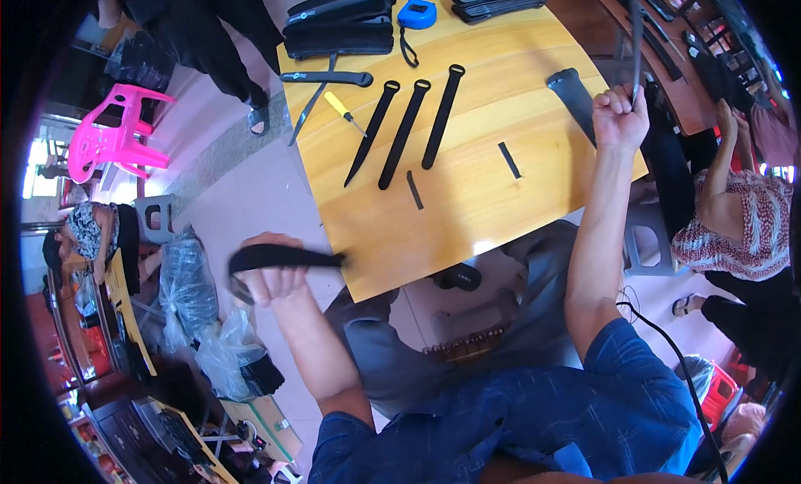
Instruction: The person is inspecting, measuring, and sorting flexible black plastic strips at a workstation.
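Observation:
My left hand (274, 285) is closed around a black strap (279, 256) off the table's left front corner. The strap is folded over the hand, its tip near the table edge, and motion blurs it. My right hand (619, 121) is raised at the table's right side, fingers curled, gripping a thin dark strip (637, 46) that runs upward. Under it lies a wide black strap (573, 100). Three black straps with looped ends, one a middle strap (405, 133), lie side by side on the wooden table (476, 225). Two short black strips, one a right strip (509, 160), lie nearer me.
A yellow screwdriver (340, 106), a blue tape measure (416, 14), bundled black straps (338, 35) and a stack of dark strips (498, 0) are on the table. A pink chair (117, 138) and a standing person (200, 33) are left; a seated person (734, 225) is right.

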